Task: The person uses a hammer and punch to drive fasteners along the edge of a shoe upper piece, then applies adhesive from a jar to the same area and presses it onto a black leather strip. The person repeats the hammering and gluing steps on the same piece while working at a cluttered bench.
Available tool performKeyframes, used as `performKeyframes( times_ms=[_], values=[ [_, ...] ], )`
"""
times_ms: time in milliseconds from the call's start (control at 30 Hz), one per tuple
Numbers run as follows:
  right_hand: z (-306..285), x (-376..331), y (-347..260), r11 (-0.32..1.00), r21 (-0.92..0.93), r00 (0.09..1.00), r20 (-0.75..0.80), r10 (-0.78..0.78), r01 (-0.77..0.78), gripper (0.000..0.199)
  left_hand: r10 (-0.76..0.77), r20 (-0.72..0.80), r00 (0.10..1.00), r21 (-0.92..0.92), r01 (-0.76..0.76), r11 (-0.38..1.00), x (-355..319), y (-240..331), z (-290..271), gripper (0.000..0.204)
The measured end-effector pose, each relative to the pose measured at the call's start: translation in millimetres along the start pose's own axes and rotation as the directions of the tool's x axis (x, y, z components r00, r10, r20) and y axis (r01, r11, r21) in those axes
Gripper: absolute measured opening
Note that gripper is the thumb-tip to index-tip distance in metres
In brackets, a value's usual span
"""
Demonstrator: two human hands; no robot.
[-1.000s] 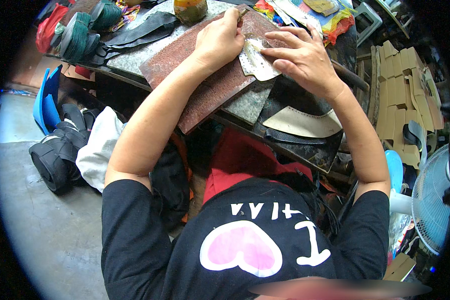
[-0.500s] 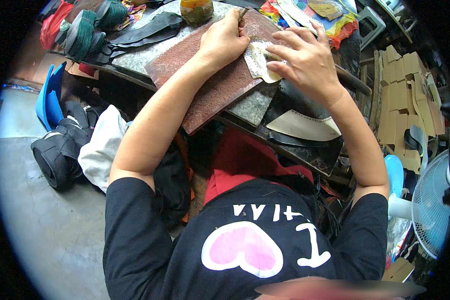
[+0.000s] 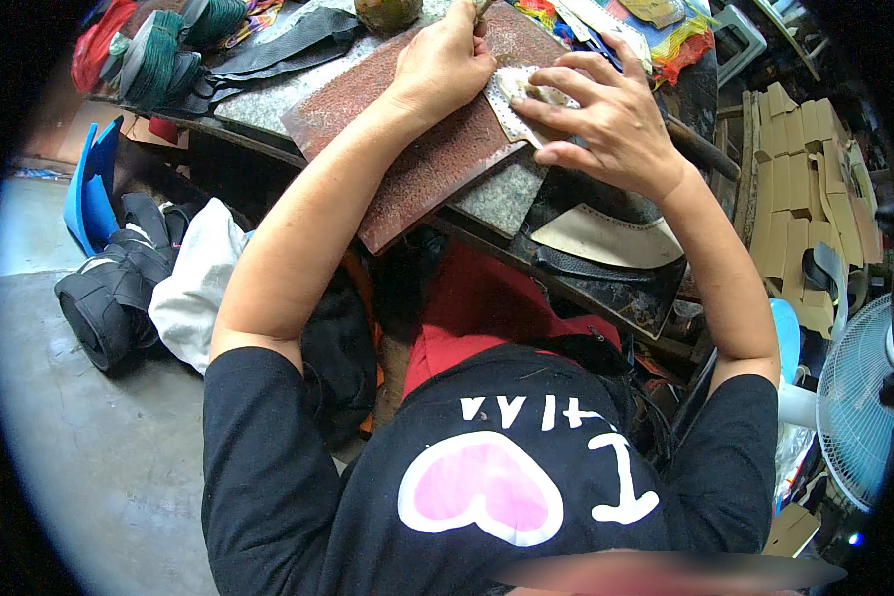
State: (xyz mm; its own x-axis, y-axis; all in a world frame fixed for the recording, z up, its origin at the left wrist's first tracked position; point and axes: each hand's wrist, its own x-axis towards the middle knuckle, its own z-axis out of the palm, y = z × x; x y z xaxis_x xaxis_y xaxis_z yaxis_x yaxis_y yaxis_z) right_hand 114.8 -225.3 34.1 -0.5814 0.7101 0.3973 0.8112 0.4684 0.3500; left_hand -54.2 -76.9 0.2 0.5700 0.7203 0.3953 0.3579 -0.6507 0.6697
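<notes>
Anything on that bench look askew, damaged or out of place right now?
The reddish-brown board lies skewed, one corner jutting past the bench edge. Its surface is heavily pitted. The left hand is closed around a tool, while the right hand presses the pale perforated piece flat. Nothing looks spilled.

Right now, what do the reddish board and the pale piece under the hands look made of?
Board: a stiff slab with a rough, speckled rust-brown face, perhaps rubber or worn cutting board. Pale piece: thin and flat, cream, with dotted holes along its edge, probably leather or fabric.
</notes>
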Motion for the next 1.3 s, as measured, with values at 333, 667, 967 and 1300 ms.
performKeyframes(
  times_ms=[333,667,967,1300],
  values=[
    [-24,-41,-4,0.986,0.149,0.994,-0.071,0.087,-0.076,0.043,-0.027,0.015,1.000,-0.016,0.028,0.999,0,2,1,0.027],
    [-28,-32,0,0.964,0.094,0.941,-0.211,0.264,-0.250,0.026,0.025,-0.073,0.997,0.178,-0.012,0.984,3,2,-1,0.026],
    [-17,63,45,0.959,0.129,0.924,-0.263,0.279,-0.253,0.028,0.304,-0.423,0.853,0.402,-0.123,0.907,32,-3,-59,0.037],
    [85,152,80,0.866,0.171,0.855,-0.157,0.495,-0.470,0.033,-0.079,-0.380,0.922,-0.048,0.066,0.997,73,-60,-77,0.050]
  ],
)
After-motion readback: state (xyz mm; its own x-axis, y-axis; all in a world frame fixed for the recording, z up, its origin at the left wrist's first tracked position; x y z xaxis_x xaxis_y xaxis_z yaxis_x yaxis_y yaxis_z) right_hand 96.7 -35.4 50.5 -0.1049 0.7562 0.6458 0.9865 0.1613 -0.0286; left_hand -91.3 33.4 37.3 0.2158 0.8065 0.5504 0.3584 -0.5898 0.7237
